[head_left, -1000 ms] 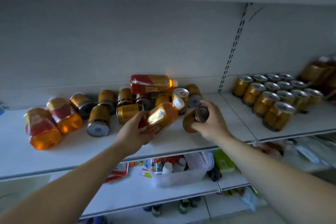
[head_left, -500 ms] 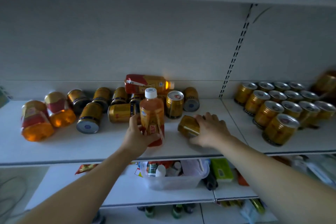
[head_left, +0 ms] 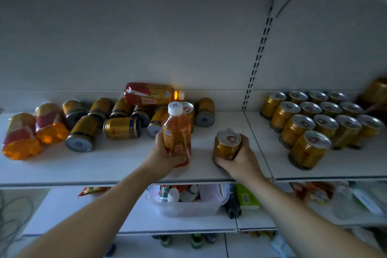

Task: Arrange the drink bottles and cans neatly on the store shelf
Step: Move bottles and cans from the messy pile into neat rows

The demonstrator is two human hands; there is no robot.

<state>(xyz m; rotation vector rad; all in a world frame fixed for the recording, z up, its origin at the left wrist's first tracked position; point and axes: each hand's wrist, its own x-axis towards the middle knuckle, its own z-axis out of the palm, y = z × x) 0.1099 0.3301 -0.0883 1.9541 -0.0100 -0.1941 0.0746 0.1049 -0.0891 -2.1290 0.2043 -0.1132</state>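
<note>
1. Head view: the left hand is wrapped around the lower body of an upright orange drink bottle with a white cap, which stands near the front of the white shelf.
2. The right hand grips a gold can from its near side. The can stands upright with its silver pull-tab top facing up, just right of the bottle but apart from it.
3. Behind and left of the bottle lies a jumble of gold cans, most on their sides with their bases turned toward the camera. One more bottle lies flat on top of that pile, its cap pointing right.
4. At the far left of the shelf two larger orange bottles lie on their sides, touching each other.
5. On the right shelf section, past the slotted upright, upright gold cans stand in tidy rows.
6. On the lower shelf a clear plastic bin holds small bottles.
</note>
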